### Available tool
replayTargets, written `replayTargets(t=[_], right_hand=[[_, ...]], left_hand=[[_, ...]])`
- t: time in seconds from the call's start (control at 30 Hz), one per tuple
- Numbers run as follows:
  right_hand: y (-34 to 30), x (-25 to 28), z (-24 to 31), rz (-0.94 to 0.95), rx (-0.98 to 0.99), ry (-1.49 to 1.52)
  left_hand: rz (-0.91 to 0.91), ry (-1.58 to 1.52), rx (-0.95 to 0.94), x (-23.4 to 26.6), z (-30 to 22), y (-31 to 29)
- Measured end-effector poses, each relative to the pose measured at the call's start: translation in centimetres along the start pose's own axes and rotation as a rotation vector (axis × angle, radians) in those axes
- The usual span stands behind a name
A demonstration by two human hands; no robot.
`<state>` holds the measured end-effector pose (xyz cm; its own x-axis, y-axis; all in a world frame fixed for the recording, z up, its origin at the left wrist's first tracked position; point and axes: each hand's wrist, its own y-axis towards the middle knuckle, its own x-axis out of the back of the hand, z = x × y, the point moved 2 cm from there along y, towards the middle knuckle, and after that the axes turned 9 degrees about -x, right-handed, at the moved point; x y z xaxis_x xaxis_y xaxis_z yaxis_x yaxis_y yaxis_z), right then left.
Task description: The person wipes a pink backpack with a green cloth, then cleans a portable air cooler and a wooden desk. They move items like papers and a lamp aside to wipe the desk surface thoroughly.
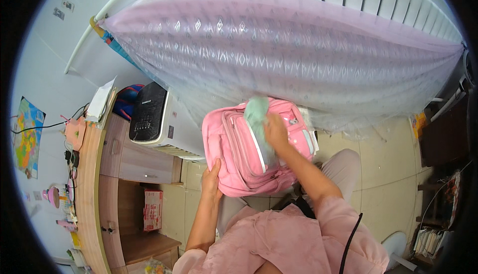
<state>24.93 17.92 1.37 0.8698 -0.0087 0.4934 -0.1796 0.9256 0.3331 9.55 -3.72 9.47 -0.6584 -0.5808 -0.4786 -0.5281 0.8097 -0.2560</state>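
Observation:
A pink backpack with zipped compartments and a white-edged front pocket rests in front of me, over my legs. My left hand grips its lower left edge, thumb on top. Over the front of the bag, my right hand is closed on a pale green cloth, which lies across the front pocket. Motion blurs the cloth and the right fingers. What lies under the cloth is hidden.
A white appliance with a black top stands left of the bag. Beside it is a wooden desk with drawers. A translucent pink-white curtain hangs ahead. A red carton sits under the desk, and books stand at right.

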Motion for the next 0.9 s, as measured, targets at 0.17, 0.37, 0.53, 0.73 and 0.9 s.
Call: replayTargets(t=[0.17, 0.37, 0.53, 0.73, 0.9], right_hand=[[2.4, -0.3, -2.5, 0.125, -0.288, 0.106], [-10.9, 5.7, 7.1, 0.309, 0.687, 0.052], [4.3, 5.8, -11.0, -0.202, -0.167, -0.356], [-1.1, -1.0, -4.0, -0.064, 0.196, 0.094], [2.8, 1.6, 0.6, 0.165, 0.778, -0.091]], left_hand=[[-0.026, 0.056, -0.012, -0.5, -0.2, 0.4], [-0.033, 0.039, -0.009, 0.9, 0.0, -0.2], [0.03, 0.064, 0.014, -2.0, -0.2, 0.2], [-0.005, 0.159, -0.035, -2.0, -0.6, 0.1], [-0.046, 0.205, -0.052, -0.6, -0.5, -0.5]])
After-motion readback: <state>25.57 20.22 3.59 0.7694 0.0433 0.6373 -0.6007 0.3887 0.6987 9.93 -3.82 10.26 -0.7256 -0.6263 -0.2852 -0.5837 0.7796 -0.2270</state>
